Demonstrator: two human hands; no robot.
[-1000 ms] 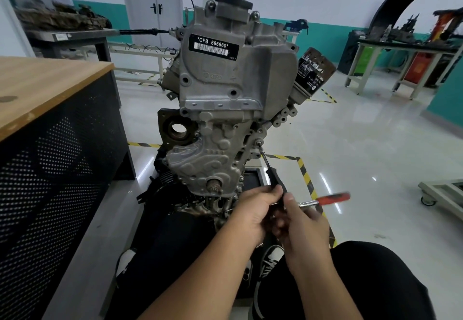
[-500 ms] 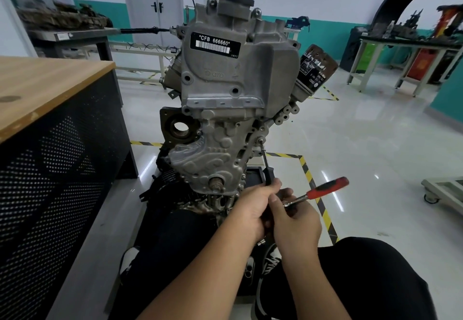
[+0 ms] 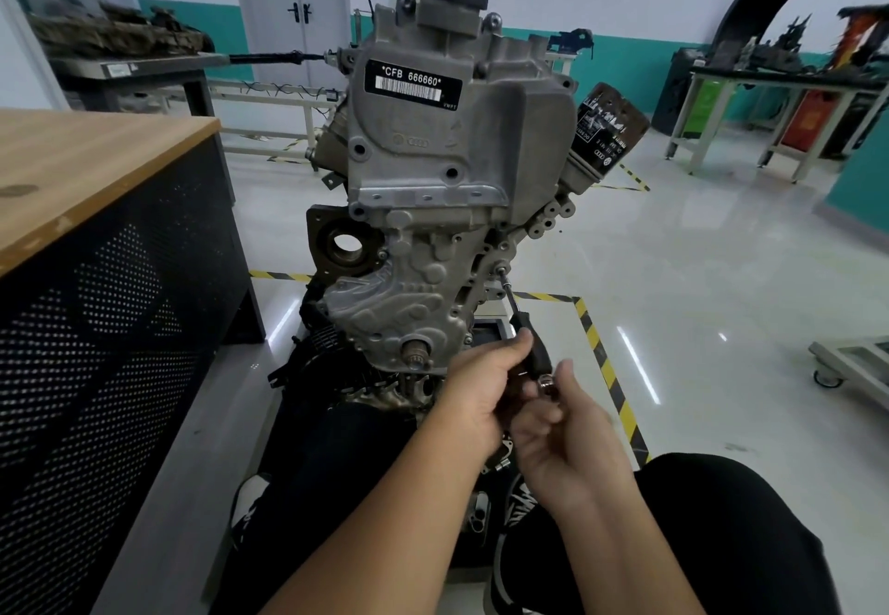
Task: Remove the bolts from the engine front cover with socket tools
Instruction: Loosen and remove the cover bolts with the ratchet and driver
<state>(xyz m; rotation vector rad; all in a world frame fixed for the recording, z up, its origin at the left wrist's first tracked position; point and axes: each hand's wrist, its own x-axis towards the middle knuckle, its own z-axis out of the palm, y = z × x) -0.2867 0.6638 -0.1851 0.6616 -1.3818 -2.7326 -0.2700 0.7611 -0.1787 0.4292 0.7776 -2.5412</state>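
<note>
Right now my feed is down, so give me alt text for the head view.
The left hand grips a black-handled socket driver seated on a bolt at the engine front cover's right edge, while the right hand pinches a small metal piece beside the handle.

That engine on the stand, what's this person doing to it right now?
A seated person is working a bolt on the right edge of the engine front cover. The left hand grips the black extension bar seated on that bolt, while the right hand pinches the ratchet head at its lower end.
</note>
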